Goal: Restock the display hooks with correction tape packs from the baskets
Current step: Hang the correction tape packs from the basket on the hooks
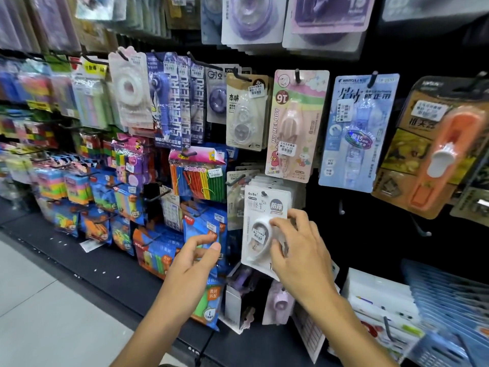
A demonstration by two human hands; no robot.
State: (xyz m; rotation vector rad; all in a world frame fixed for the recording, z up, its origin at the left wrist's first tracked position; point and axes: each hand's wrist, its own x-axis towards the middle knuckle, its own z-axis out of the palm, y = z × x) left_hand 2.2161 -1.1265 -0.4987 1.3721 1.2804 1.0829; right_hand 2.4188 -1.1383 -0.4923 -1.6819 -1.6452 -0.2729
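Observation:
A white correction tape pack (258, 207) hangs at the front of a stack on a display hook (263, 193) on the dark wall. My right hand (296, 245) grips the pack's right side, with thumb and fingertips on the clear blister. My left hand (195, 258) hovers just left of the pack with its fingers relaxed and apart, holding nothing. Other tape packs hang above: a pink one (295, 125), a blue one (357, 133) and an orange one (436, 147). No basket shows.
Two bare hooks (342, 209) (423, 231) stick out right of the white pack. Bags of coloured sticks (198, 176) and blue packets (158, 250) crowd the left. A black shelf ledge (105, 274) runs below, above a pale tiled floor (39, 313).

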